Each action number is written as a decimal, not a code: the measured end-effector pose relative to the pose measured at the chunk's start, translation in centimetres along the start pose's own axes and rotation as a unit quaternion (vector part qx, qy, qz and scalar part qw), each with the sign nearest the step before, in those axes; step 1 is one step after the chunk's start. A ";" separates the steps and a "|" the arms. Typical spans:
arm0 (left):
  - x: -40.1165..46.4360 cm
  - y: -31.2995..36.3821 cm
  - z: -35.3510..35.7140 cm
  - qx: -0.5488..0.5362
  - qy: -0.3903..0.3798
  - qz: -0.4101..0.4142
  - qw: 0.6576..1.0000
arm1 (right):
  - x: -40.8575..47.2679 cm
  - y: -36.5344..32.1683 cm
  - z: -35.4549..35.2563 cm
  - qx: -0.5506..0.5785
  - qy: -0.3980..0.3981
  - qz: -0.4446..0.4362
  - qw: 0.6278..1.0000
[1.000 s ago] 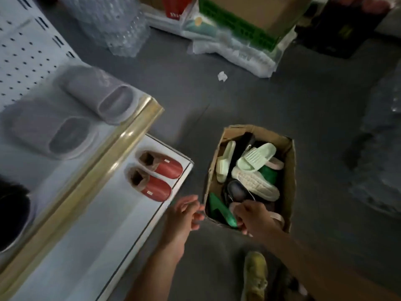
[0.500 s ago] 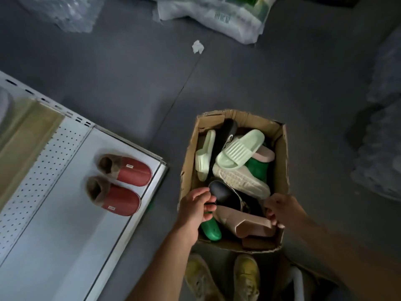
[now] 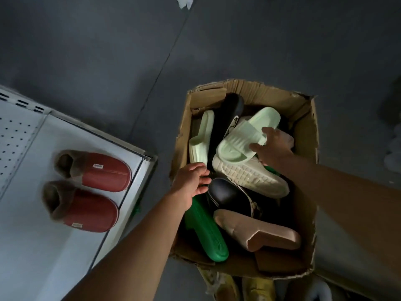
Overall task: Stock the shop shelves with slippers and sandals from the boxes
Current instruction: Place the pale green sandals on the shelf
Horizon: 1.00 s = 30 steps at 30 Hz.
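An open cardboard box point(image 3: 304, 124) on the floor holds several loose slippers. My right hand point(image 3: 272, 147) grips the strap of a pale green slide point(image 3: 243, 137) lying on top of a cream slipper point(image 3: 249, 177) that is sole up. Its pale green mate point(image 3: 200, 135) stands on edge at the box's left wall. My left hand point(image 3: 192, 181) is just below it, fingers apart, fingertips at its lower end. A black slipper point(image 3: 230, 195), a dark green slide point(image 3: 206, 232) and a pink slide point(image 3: 260, 232) fill the near half.
To the left is a white metal shelf point(image 3: 32, 246) carrying a pair of red fur-lined slippers point(image 3: 95, 171). Grey floor surrounds the box, with a paper scrap point(image 3: 184, 1) at the top. My yellow shoes point(image 3: 258, 287) show under the box's near edge.
The view has dropped closer over the box. My right hand moved from the near right corner up onto the pale green slide. My left hand slid from the black slipper toward the upright green slide.
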State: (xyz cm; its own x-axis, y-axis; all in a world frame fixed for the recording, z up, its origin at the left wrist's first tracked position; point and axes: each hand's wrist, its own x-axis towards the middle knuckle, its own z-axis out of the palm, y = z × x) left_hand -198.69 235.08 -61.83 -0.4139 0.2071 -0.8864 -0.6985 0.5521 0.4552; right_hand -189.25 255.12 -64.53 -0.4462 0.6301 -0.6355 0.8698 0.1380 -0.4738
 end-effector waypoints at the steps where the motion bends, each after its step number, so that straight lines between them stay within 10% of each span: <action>1: 1.5 -0.3 0.0 0.024 0.003 0.006 1.000 | 0.9 0.1 0.3 -0.031 0.003 0.002 1.000; 5: 7.1 0.0 0.4 0.196 0.046 0.086 0.976 | 3.9 1.0 2.1 0.007 -0.006 0.013 1.000; 12: 13.5 1.7 1.0 0.538 0.035 0.179 0.823 | 5.3 2.4 3.2 0.048 0.027 -0.018 0.998; 26: 5.8 1.2 1.0 0.677 0.116 0.322 0.652 | -0.1 3.2 0.8 0.174 -0.015 -0.075 0.982; 30: 2.9 2.3 -0.5 0.552 0.132 0.398 0.721 | -3.8 3.1 -0.8 0.109 -0.032 -0.105 0.988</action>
State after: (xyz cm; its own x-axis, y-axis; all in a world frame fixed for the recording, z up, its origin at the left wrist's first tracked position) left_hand -201.76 236.59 -63.29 -0.6254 0.7325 -0.2689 0.6505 0.6798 0.3388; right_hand -184.69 253.79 -63.10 -0.6302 0.5547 -0.5433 0.6941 0.0888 -0.7144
